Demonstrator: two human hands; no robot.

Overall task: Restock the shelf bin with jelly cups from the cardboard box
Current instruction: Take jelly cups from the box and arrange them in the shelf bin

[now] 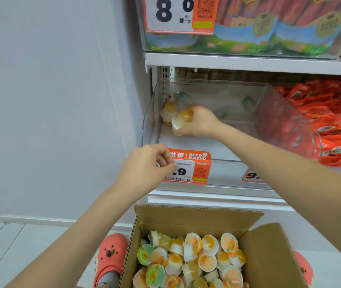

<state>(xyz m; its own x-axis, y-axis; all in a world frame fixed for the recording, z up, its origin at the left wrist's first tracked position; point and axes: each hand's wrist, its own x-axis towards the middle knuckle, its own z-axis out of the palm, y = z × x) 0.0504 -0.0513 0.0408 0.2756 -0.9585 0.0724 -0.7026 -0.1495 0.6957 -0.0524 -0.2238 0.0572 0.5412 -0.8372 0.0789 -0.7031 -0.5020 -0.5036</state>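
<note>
Red snack packets, pink clogs

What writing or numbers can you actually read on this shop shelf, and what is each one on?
"8.0": upper price tag.
"RECOMMEND", split "RECO / MMEND": orange tag on the clear bin's front.
".9": that tag's white price card, partly hidden by the left hand.
"9.": next price tag, cut off.
Small print, QR codes, packet and jelly cup lids: unreadable.
</note>
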